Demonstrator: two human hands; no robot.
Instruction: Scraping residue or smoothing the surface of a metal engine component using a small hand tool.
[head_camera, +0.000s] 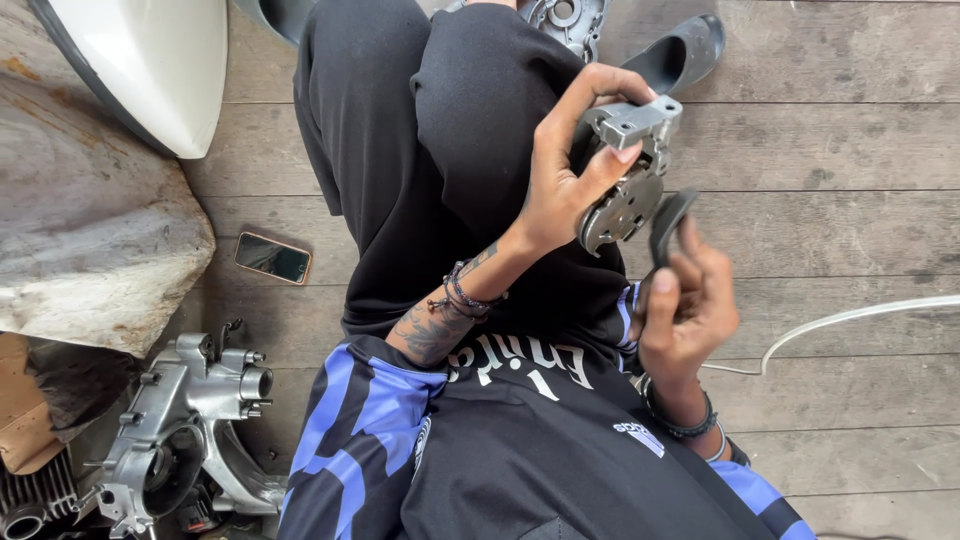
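Black-and-blue jersey (480, 450) fills the bottom of the view, closest to camera. Above it, left hand (565, 175) is clamped around a grey cast-metal part (628, 170): blocky rectangular head on top with a hole in its face, a rounded disc-like plate below with several holes and cutouts, bare dull aluminium finish; thumb across the head, fingers wrapped behind it. Right hand (685, 300) sits just beside and below that part, closed on a small dark curved piece (668, 225), thin and arc-shaped, its upper end close to the disc plate; can't tell if the two touch. Both wrists wear bands. Black trousers (420, 150) behind the left hand. Wooden plank floor (850, 150) under everything. Well off the left hand: a phone (273, 257) flat on the floor and a grey engine casing (185, 430). Beyond the right hand: a white cable (850, 320) and a dark sandal (685, 50).
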